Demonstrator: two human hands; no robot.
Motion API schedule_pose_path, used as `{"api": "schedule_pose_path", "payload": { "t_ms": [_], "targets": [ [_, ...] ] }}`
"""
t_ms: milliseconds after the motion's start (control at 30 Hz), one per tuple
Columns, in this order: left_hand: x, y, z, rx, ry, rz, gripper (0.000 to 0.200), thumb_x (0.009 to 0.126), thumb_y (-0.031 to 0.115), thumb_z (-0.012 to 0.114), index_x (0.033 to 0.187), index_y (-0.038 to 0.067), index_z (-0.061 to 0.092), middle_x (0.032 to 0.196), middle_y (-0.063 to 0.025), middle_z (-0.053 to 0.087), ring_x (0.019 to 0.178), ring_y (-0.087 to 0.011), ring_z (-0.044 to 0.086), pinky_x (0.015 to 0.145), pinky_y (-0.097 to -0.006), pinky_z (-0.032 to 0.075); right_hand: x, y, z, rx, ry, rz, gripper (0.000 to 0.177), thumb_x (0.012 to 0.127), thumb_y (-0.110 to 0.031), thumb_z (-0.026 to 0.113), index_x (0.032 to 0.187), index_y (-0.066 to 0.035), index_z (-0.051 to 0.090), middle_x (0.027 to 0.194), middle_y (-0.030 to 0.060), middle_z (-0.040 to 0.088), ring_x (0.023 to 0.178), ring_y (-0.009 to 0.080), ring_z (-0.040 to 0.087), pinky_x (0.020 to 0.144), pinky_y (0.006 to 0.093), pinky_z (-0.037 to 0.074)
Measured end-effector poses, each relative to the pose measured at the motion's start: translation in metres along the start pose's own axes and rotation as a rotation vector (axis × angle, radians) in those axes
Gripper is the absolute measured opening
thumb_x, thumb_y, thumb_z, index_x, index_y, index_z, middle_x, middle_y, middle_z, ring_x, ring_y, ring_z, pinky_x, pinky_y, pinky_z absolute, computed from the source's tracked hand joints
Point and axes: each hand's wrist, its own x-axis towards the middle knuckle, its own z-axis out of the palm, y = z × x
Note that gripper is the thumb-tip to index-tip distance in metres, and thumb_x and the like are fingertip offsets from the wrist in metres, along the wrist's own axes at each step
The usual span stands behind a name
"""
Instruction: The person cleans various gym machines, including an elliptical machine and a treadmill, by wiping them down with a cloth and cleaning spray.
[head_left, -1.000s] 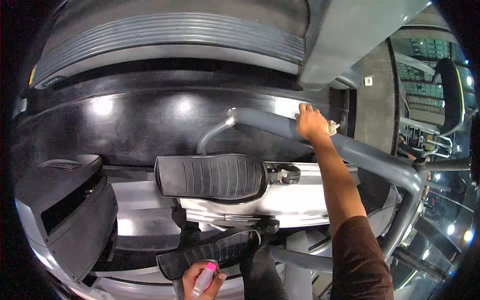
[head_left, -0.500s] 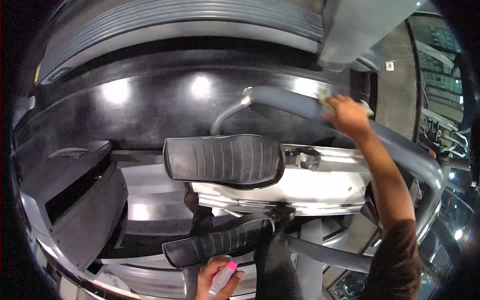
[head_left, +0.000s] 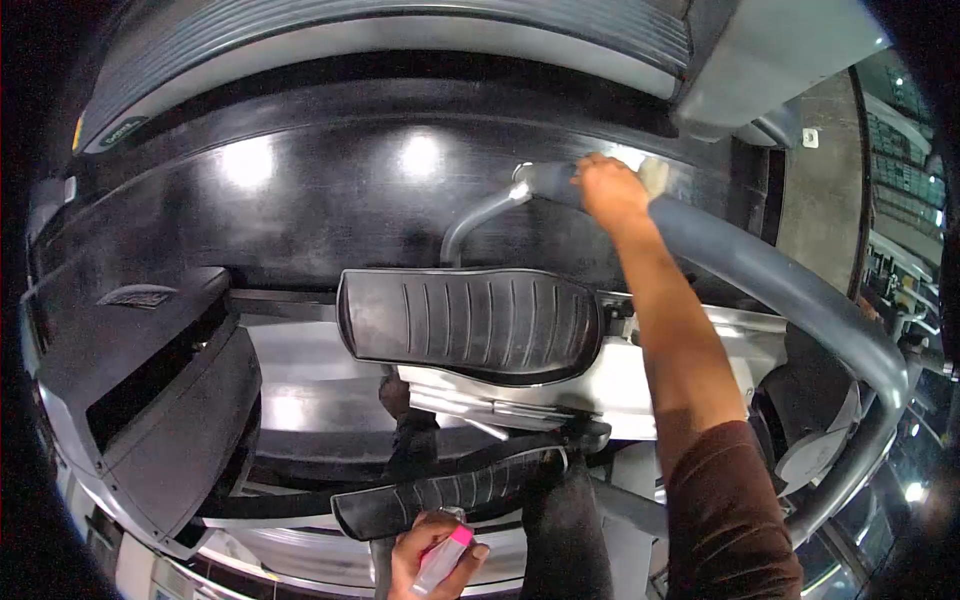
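Note:
My right hand (head_left: 612, 192) is closed over the grey padded handlebar (head_left: 765, 262), close to its far end. A pale cloth (head_left: 653, 177) sticks out beside the knuckles, pressed against the bar. Low in the view, my left hand (head_left: 412, 552) is wrapped around a small clear spray bottle (head_left: 440, 568) with a pink part near its top. The bottle is tilted, just in front of the lower foot pedal (head_left: 450, 490). A larger black ribbed foot pedal (head_left: 470, 322) lies between my two hands.
A dark housing (head_left: 165, 400) of the exercise machine stands at the left. Across the top runs a neighbouring machine with a grey ribbed side (head_left: 400, 22). Shiny metal rails (head_left: 520, 410) lie under the pedals. A small white plate (head_left: 810, 138) shows on the floor at right.
My right hand and the cloth have moved left along the handlebar toward its far end. My left hand still holds the spray bottle in nearly the same place. The view has shifted slightly.

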Motion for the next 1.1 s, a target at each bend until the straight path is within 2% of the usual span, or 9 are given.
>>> {"api": "schedule_pose_path", "payload": {
  "t_ms": [133,333,467,567,667,800,900,967,1100],
  "targets": [
    [0.005,-0.012,0.004,0.010,0.024,0.066,0.032,0.076,-0.005,0.078,0.104,0.000,0.065,0.086,-0.0100,0.066,0.072,-0.0201,0.065,0.065,-0.0311,0.054,0.011,-0.005,0.042,-0.016,0.180,-0.183,0.027,0.088,-0.019,0.059,0.112,-0.009,0.068,0.120,0.0058,0.067,0.108,0.0261,0.065,0.093,0.0411,0.053],
    [0.000,-0.012,-0.003,0.163,-0.022,0.306,0.041,0.075,-0.007,0.077,0.114,0.003,0.065,0.095,-0.0148,0.067,0.074,-0.0256,0.067,0.064,-0.0339,0.056,-0.063,0.027,-0.023,-0.249,-0.082,-0.345,0.043,0.087,-0.012,0.058,0.129,-0.017,0.063,0.136,-0.0023,0.057,0.125,0.0231,0.054,0.106,0.0361,0.044],
    [-0.009,-0.005,-0.017,-0.006,-0.072,0.279,0.050,0.076,-0.010,0.072,0.122,0.007,0.062,0.101,-0.0158,0.066,0.080,-0.0275,0.069,0.066,-0.0352,0.057,-0.153,0.078,-0.052,-0.082,0.034,-0.326,0.034,0.085,-0.011,0.059,0.118,-0.011,0.068,0.130,0.0011,0.059,0.125,0.0266,0.050,0.106,0.0383,0.042],
    [-0.015,-0.005,-0.033,-0.042,-0.063,0.270,0.040,0.078,-0.008,0.071,0.115,0.004,0.061,0.102,-0.0146,0.065,0.082,-0.0262,0.067,0.071,-0.0352,0.055,-0.232,0.115,-0.094,-0.490,-0.029,-0.409,0.026,0.086,-0.014,0.060,0.110,-0.009,0.069,0.119,0.0074,0.062,0.121,0.0300,0.052,0.106,0.0373,0.042],
    [-0.026,-0.005,-0.050,-0.131,-0.023,0.165,0.031,0.078,-0.003,0.075,0.104,0.003,0.060,0.096,-0.0119,0.065,0.083,-0.0218,0.064,0.075,-0.0350,0.054,-0.305,0.150,-0.126,-0.379,0.017,0.000,0.033,0.084,-0.013,0.058,0.115,-0.011,0.068,0.128,0.0062,0.060,0.126,0.0314,0.048,0.109,0.0460,0.038],
    [-0.038,-0.030,-0.072,-0.248,0.021,0.098,0.030,0.074,0.001,0.077,0.096,0.003,0.058,0.088,-0.0102,0.064,0.078,-0.0164,0.061,0.073,-0.0325,0.052,-0.335,0.127,-0.174,-0.469,-0.090,0.096,0.044,0.079,-0.002,0.058,0.121,-0.012,0.065,0.132,0.0083,0.057,0.127,0.0376,0.047,0.108,0.0500,0.038],
    [-0.042,-0.024,-0.090,-0.202,0.034,0.061,0.030,0.076,0.003,0.077,0.099,0.002,0.058,0.087,-0.0099,0.064,0.076,-0.0157,0.060,0.071,-0.0315,0.052,-0.348,0.115,-0.119,-0.294,0.128,0.176,0.047,0.075,0.008,0.056,0.121,-0.002,0.060,0.128,0.0154,0.057,0.120,0.0374,0.051,0.104,0.0493,0.040],
    [-0.047,-0.021,-0.097,-0.135,0.031,0.044,0.029,0.078,0.002,0.076,0.101,0.002,0.059,0.090,-0.0095,0.064,0.079,-0.0172,0.061,0.073,-0.0323,0.052,-0.351,0.094,-0.071,0.128,0.241,0.221,0.045,0.080,0.002,0.059,0.125,0.003,0.055,0.126,0.0210,0.057,0.115,0.0384,0.052,0.099,0.0486,0.040],
    [-0.044,-0.014,-0.107,0.016,0.001,0.089,0.027,0.079,-0.001,0.076,0.101,0.004,0.060,0.094,-0.0079,0.064,0.085,-0.0195,0.062,0.078,-0.0332,0.051,-0.351,0.045,-0.027,0.243,0.106,0.271,0.054,0.077,-0.004,0.072,0.126,0.004,0.052,0.123,0.0244,0.056,0.109,0.0422,0.054,0.093,0.0487,0.042]
  ]
}}
